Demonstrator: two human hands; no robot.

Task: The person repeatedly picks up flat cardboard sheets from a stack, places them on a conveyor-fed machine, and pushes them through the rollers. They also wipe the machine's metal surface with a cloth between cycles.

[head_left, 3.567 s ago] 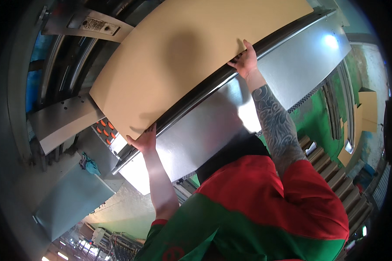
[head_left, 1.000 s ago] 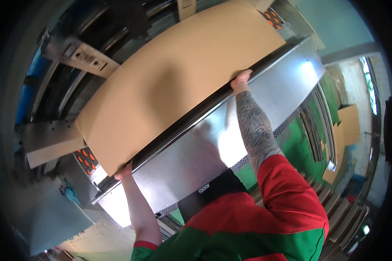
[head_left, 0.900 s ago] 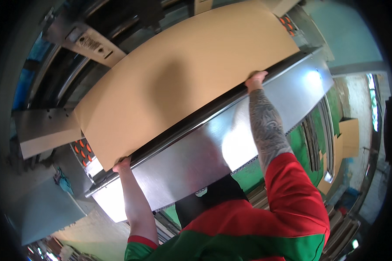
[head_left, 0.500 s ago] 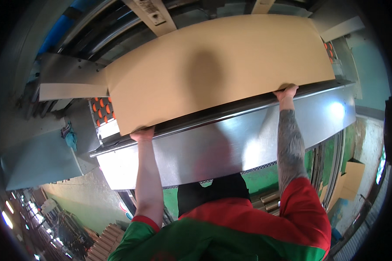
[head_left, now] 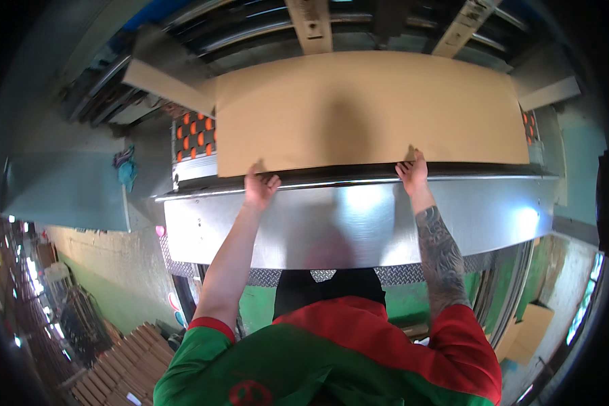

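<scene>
Cardboard sheet, tan: lay flat beyond a shiny metal panel, near edge along a dark strip. Left hand: stood at that edge, left of centre, fingers loosely parted, thumb over cardboard. Right hand: likewise, right of centre. Orange pieces: showed past both ends.

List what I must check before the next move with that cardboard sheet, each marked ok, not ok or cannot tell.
1. Left hand at the near edge of the cardboard sheet, thumb over it: ok.
2. Right hand at the same edge, thumb over it: ok.
3. Firm hold on the cardboard sheet: cannot tell.
4. Cardboard sheet between the left side plate and right side plate: ok.
5. Support beneath its middle: cannot tell, underside hidden.
6. Teal cloth apart from it: ok.
</scene>
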